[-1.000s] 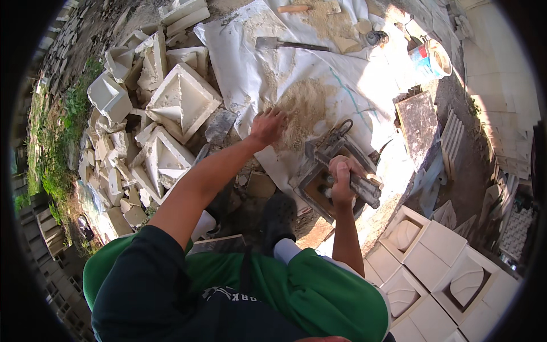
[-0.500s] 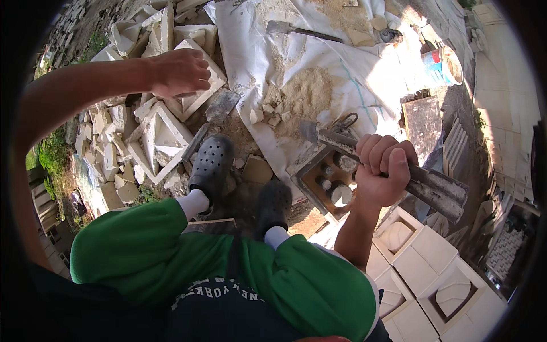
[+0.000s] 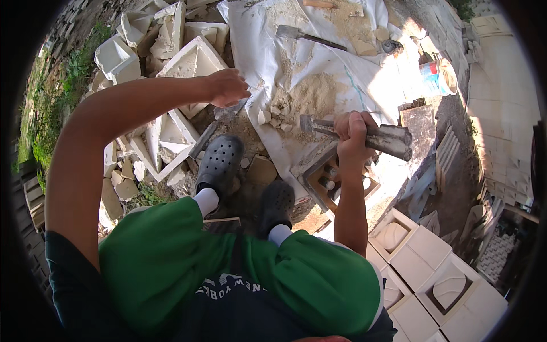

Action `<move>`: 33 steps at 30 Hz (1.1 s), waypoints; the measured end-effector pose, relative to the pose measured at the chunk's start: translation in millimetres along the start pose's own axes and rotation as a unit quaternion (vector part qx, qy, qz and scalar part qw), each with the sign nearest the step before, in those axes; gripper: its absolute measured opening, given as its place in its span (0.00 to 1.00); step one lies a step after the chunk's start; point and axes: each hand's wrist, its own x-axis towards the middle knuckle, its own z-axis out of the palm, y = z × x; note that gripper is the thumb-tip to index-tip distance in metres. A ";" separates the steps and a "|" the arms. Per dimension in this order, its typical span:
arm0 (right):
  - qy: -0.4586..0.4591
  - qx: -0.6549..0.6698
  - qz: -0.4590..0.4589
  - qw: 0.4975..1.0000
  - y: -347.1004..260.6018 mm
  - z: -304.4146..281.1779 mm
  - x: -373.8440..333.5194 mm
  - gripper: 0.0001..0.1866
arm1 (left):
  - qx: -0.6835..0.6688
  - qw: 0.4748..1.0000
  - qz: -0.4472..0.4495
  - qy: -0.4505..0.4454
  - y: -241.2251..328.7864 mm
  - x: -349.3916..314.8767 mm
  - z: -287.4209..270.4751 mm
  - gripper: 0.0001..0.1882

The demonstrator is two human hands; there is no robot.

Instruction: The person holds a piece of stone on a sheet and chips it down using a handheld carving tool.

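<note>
My right hand (image 3: 354, 134) is wrapped round a long, dusty grey tool (image 3: 393, 142). One end is narrow and blade-like; the other is thick and grooved. Beneath it stands a square mould box (image 3: 313, 171) with several round pegs inside, partly hidden by my forearm. My left hand (image 3: 229, 88) hovers, fingers loosely bent and nothing visible in them, above a flat grey blade (image 3: 231, 111) by the edge of the white sheet. Just left of that hand lies a square, hollow white cast block (image 3: 196, 57).
Broken white cast pieces (image 3: 119, 57) are heaped on the left. Sand (image 3: 313, 94) and a long-handled scraper (image 3: 310, 37) lie on the white sheet (image 3: 250, 34). A bucket (image 3: 447, 77) stands at the right, above a board (image 3: 419, 122). Patterned cream blocks (image 3: 419, 251) sit lower right.
My left hand has moved right, off the square cast block. My right hand has drawn the grey tool slightly up and left, turning its thick end upward. The view has shifted a little.
</note>
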 end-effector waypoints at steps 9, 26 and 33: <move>0.115 -0.064 0.012 0.991 63.5 -1.3 -23.9 0.16 | -0.135 0.983 -0.111 0.057 52.8 91.6 46.3 0.12; 0.120 -0.048 0.023 0.991 40.4 3.0 -23.3 0.16 | -0.217 0.963 -0.112 0.115 61.2 77.8 70.1 0.15; 0.061 -0.030 -0.003 0.998 23.0 -6.1 -31.7 0.16 | -0.219 0.961 -0.118 0.124 66.1 75.2 75.4 0.16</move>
